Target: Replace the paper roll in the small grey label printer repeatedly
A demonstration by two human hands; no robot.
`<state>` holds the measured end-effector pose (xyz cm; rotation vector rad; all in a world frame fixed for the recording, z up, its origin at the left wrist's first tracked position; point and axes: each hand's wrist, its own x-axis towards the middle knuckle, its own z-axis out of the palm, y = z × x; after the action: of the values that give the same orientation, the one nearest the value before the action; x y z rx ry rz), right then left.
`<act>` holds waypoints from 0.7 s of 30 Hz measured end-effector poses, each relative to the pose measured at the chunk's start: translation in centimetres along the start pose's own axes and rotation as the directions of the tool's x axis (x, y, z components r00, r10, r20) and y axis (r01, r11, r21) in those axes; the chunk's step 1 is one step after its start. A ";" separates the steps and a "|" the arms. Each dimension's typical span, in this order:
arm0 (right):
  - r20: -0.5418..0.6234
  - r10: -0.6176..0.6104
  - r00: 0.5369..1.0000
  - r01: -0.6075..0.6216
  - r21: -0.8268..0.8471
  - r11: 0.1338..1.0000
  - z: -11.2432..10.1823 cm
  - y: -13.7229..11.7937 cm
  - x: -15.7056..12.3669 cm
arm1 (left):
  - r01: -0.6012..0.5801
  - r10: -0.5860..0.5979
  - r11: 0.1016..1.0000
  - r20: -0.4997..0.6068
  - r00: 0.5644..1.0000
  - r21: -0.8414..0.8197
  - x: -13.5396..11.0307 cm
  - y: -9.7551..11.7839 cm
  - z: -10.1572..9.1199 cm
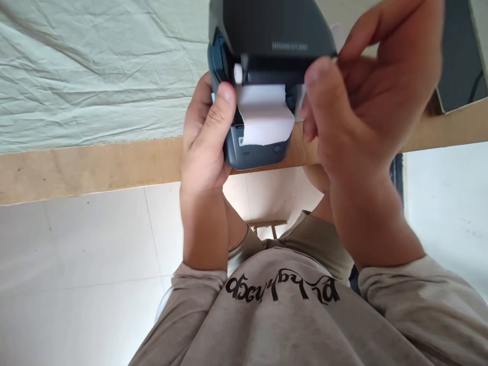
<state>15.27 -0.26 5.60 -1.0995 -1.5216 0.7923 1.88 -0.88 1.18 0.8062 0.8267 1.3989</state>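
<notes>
A dark label printer (255, 157) is held up at the table's front edge, its lid (274, 30) raised. White paper (267, 119) with a torn-looking end hangs out over the front, above the power button. My left hand (209, 127) is closed around the printer's left side, thumb on its rim. At the lid's right corner, my right hand (362, 91) has thumb and fingers closed on the edge. A pale, see-through piece shows by those fingers, too blurred to name. The palm hides much of the printer's right side.
A wrinkled pale green cloth (95, 71) covers the table, leaving a wooden edge strip (95, 168) bare. On the right lies a dark flat-screened device (463, 61). Below are my legs, a small wooden stool (267, 223) and a tiled floor (95, 239).
</notes>
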 end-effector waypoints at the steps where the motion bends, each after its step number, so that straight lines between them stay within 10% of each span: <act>1: -0.036 -0.022 0.999 0.021 -0.041 0.999 0.1 -0.6 0.5 | -0.020 0.019 1.000 0.032 0.999 0.010 0.0 0.1 -0.2; 4: -0.057 -0.063 0.996 0.053 -0.162 0.985 0.0 -1.4 1.6 | -0.055 0.055 0.999 0.049 0.997 -0.003 -0.1 0.1 -0.4; 8: 0.244 -0.123 0.962 0.225 -0.453 0.863 -1.0 -0.3 2.5 | -0.059 0.059 0.998 0.046 0.997 -0.006 0.0 0.1 -0.1; 13: 0.524 0.144 0.839 0.366 -0.740 0.564 -0.9 -0.1 3.7 | -0.073 0.073 0.997 0.043 0.996 0.016 0.1 0.1 -0.2; 18: 0.559 0.257 0.788 0.362 -0.760 0.540 -0.6 -0.8 4.7 | -0.083 0.080 0.996 0.064 0.995 0.041 0.1 -0.1 -0.5; 21: 0.535 0.069 0.842 0.339 -0.625 0.703 -1.5 -0.8 4.1 | -0.081 0.081 0.996 0.011 0.997 -0.022 0.1 -0.2 -0.4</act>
<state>16.41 3.13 8.18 -1.3419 -2.4893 0.3932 1.65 -0.83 0.86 0.8387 0.7757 1.4706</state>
